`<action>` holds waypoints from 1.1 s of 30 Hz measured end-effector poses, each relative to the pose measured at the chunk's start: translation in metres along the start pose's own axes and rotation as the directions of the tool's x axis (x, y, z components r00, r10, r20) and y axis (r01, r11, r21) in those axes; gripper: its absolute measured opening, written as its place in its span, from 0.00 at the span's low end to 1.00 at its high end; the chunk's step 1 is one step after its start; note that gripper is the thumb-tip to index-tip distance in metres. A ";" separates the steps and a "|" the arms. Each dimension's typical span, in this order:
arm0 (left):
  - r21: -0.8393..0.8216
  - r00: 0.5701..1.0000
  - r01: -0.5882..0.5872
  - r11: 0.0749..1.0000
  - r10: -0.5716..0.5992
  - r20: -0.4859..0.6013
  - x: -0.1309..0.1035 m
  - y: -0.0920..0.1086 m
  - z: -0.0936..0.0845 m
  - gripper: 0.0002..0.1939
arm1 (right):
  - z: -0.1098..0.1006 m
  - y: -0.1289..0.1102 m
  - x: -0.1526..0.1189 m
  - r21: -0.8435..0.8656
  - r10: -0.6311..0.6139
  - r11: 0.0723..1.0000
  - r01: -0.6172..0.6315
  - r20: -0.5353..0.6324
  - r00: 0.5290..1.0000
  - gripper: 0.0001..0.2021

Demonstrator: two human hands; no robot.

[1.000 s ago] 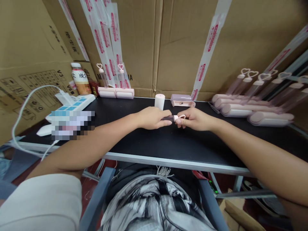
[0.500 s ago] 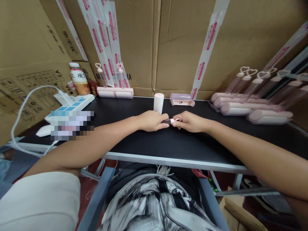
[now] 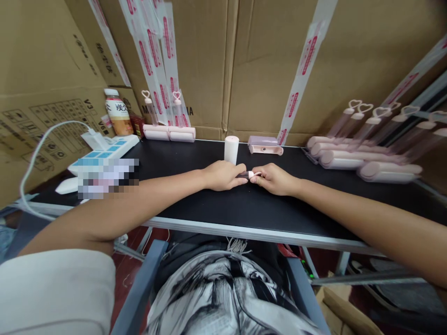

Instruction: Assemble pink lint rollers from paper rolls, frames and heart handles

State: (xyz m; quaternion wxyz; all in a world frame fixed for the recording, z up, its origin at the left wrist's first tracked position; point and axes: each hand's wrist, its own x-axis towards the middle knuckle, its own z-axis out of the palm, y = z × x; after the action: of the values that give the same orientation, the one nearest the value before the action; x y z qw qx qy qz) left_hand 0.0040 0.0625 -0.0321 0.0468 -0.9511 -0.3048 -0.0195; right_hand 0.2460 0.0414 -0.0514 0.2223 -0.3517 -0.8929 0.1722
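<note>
Just above the middle of the black table, my left hand is closed around a clear tube that lies sideways. The tube's pale pink cap points right, toward my right hand. My right fingers pinch the loop at the cap's end; most of the tube is hidden in my left hand. Right behind my left hand stands a white cylinder with a pink top. Farther back and to the right lies a pink holder with a translucent purple part against it.
Along the right side stand several pink-and-white cases bearing clear tubes with heart-loop caps. Two similar cases sit at the back left. A drink bottle, a power strip and a white cable are at left. Cardboard walls the back.
Both hands keep the same hold on the tube and its cap. The view has shifted slightly; no object on the table has visibly moved.
</note>
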 end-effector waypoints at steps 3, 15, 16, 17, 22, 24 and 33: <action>0.008 1.000 -0.012 1.000 0.012 0.005 -0.001 0.000 -0.001 0.24 | 0.000 -0.002 0.000 0.013 -0.029 1.000 0.028 0.025 0.999 0.27; 0.040 0.996 -0.073 0.997 0.074 -0.039 -0.014 0.009 -0.014 0.22 | -0.045 0.037 -0.015 -0.018 0.159 0.986 -0.163 -0.140 0.977 0.23; 0.019 0.997 -0.065 0.998 0.066 -0.037 -0.014 0.008 -0.015 0.22 | -0.050 0.048 -0.017 -0.105 0.198 0.966 -0.234 -0.276 0.941 0.21; -0.001 0.998 -0.057 0.998 0.057 -0.033 -0.014 0.006 -0.015 0.21 | -0.055 0.058 -0.018 -0.178 0.225 0.932 -0.315 -0.397 0.890 0.20; -0.037 0.999 -0.037 0.999 0.036 -0.017 -0.014 -0.001 -0.019 0.18 | -0.061 0.097 -0.020 -0.376 0.303 0.797 -0.472 -0.427 0.852 0.22; -0.036 1.000 -0.020 0.999 0.020 -0.009 -0.016 -0.003 -0.023 0.20 | -0.059 0.100 -0.017 -0.432 0.363 0.757 -0.491 -0.347 0.865 0.21; -0.324 0.723 0.201 0.924 -0.363 -0.588 -0.015 -0.030 -0.022 0.33 | -0.048 0.081 -0.007 -0.436 0.394 0.706 -0.558 -0.414 0.821 0.12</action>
State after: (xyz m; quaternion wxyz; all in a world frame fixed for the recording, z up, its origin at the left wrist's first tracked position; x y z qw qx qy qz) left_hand -0.0260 0.0760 -0.0091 0.0297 -0.8276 -0.4079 -0.3845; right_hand 0.3201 0.0996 -0.0499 0.1899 -0.6413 -0.7383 -0.0872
